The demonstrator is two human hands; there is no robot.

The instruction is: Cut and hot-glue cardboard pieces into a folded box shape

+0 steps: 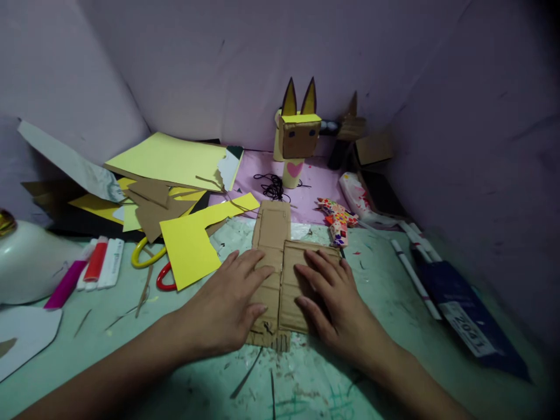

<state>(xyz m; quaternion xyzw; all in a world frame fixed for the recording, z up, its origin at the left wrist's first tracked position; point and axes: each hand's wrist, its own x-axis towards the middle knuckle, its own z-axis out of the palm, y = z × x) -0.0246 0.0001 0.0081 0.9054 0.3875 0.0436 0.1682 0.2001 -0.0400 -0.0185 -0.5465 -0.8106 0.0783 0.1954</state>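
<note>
Two flat pieces of brown cardboard lie side by side on the green table. My left hand [230, 300] rests with spread fingers on the long left cardboard piece [272, 224], which has a torn, ridged lower end. On the squarer right cardboard piece [291, 286], my right hand [330, 294] lies flat, fingers apart. The inner edges of the pieces meet or overlap slightly; I cannot tell which. Beyond them stands a cardboard figure [301, 140] with pointed yellow ears and a pink heart.
Left of the hands are yellow paper [192, 251], scissors with red and yellow handles [165, 279], and several markers [105, 262]. A patterned glue gun [339, 219] sits at the back right. A dark blue packet [464, 309] and white sticks [415, 277] lie far right.
</note>
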